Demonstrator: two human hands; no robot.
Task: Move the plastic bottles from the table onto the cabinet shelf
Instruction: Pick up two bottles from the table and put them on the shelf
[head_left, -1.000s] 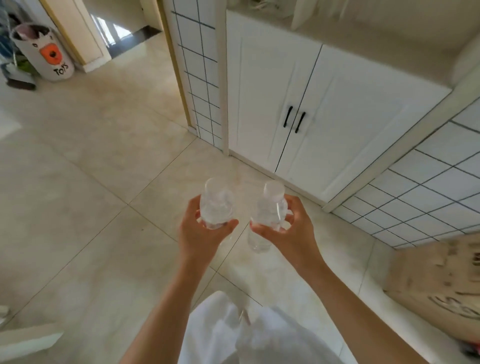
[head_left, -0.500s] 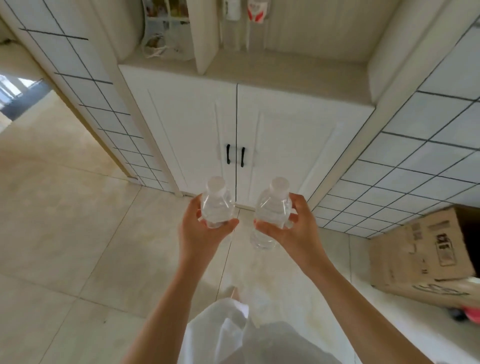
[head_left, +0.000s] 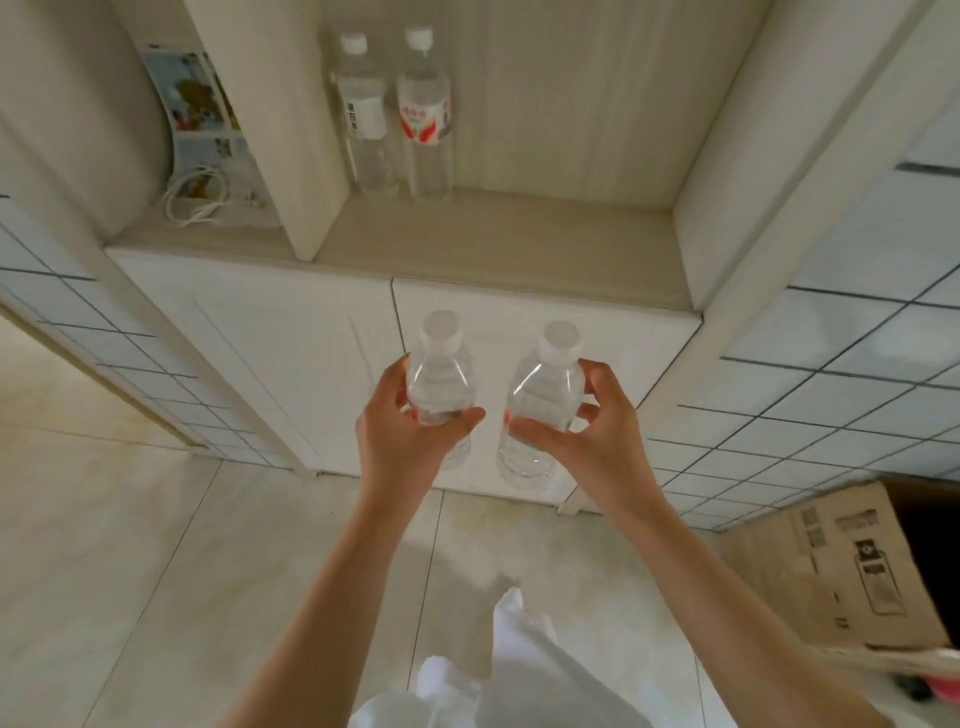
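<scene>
My left hand (head_left: 402, 436) grips a clear plastic bottle (head_left: 440, 379) with a white cap, held upright. A second clear bottle (head_left: 543, 395) with a white cap is gripped by my right hand (head_left: 582, 431). Both bottles hang in front of the white cabinet doors, below the pale wooden shelf (head_left: 493, 244). Two labelled bottles stand at the back of that shelf: one with a white label (head_left: 363, 114) and one with a red and white label (head_left: 425, 114).
A vertical divider (head_left: 260, 130) splits the shelf; left of it lie a white cable (head_left: 202, 200) and a picture book (head_left: 195, 104). Tiled walls flank the cabinet. A cardboard box (head_left: 841, 561) sits on the floor at the right.
The view has swung toward the cabinet and come closer, bringing the shelf and its two standing bottles into sight. Both hands still hold their bottles, now raised nearer the shelf edge.
</scene>
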